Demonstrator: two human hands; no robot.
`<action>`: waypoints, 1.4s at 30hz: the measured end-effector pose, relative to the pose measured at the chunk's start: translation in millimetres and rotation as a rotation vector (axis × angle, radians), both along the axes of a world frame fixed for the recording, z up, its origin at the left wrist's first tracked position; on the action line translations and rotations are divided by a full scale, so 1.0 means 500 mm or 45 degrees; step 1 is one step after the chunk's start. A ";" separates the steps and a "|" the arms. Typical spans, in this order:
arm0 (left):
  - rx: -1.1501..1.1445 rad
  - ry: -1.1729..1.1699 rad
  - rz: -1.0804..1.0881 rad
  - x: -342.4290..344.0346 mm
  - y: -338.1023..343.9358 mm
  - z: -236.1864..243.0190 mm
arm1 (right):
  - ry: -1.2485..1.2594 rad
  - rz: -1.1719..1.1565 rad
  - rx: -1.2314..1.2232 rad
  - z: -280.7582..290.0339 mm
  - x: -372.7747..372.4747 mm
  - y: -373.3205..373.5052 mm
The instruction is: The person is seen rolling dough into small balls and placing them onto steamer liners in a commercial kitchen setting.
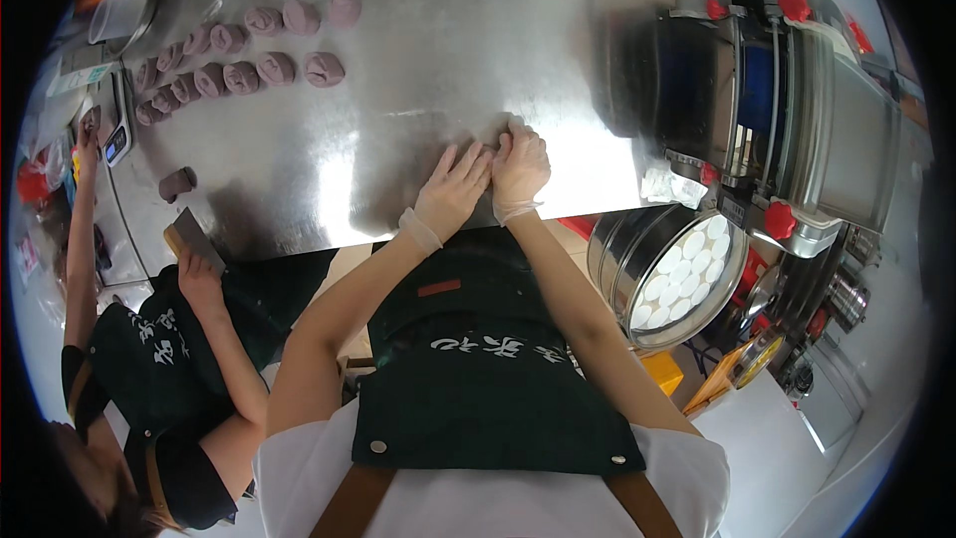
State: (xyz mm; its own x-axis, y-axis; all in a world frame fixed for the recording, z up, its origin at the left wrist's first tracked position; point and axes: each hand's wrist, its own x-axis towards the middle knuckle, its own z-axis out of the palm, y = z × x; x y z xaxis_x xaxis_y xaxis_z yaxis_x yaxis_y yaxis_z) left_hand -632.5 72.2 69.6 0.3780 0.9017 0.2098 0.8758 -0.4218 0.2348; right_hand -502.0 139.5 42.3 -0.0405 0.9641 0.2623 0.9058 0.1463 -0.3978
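Note:
My left hand (453, 187) and my right hand (520, 164), both in thin clear gloves, press side by side on the steel table (418, 50). A small piece of dough (495, 130) shows just past the fingertips; most of it is hidden under the hands. The left fingers are spread flat. The right fingers curl down over the dough.
Several purple dough pieces (239, 60) lie in rows at the far left. A co-worker at the left holds a metal scraper (195, 239) near another purple lump (177, 182). A dough machine (777, 110) stands at the right, with a steamer (669, 274) of white rounds below it.

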 end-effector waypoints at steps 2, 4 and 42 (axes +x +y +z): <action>0.028 0.082 0.022 0.002 -0.003 -0.017 | -0.066 0.053 0.065 -0.009 -0.004 0.007; 0.050 0.156 0.033 0.007 0.000 -0.009 | -0.179 0.023 -0.080 -0.009 -0.005 0.013; -0.270 -1.068 0.669 0.037 0.008 -0.039 | -0.020 0.500 0.073 -0.014 -0.034 0.114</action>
